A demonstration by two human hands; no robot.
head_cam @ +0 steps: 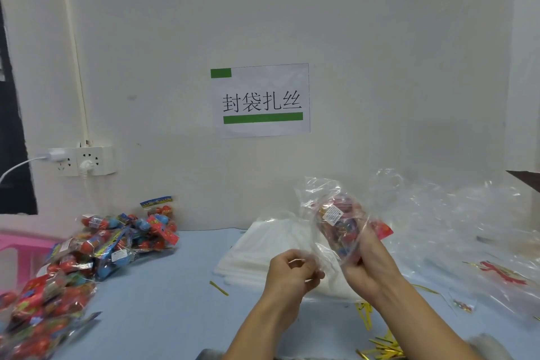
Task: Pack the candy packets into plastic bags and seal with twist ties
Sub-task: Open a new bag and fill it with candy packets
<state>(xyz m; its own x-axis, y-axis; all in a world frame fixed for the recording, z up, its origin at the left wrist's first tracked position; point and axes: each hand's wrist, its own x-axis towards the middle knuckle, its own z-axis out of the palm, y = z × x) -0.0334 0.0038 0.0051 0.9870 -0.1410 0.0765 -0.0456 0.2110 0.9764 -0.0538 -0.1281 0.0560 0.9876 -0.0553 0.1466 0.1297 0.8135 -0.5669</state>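
Observation:
My right hand (368, 260) grips a clear plastic bag (327, 199) with a candy packet (340, 223) inside, held up above the table. My left hand (292, 272) pinches the lower edge of the same bag, fingers curled. A stack of flat clear bags (263, 245) lies on the blue table (163, 301) under my hands. Gold twist ties (380, 345) lie scattered near my right forearm; one tie (219, 288) lies alone to the left.
A heap of red and blue candy packets (96, 248) covers the table's left side. Crumpled clear plastic (455, 222) with more packets fills the right. A pink stool (20, 245) stands at far left. The wall holds a paper sign (260, 99) and a power socket (84, 161).

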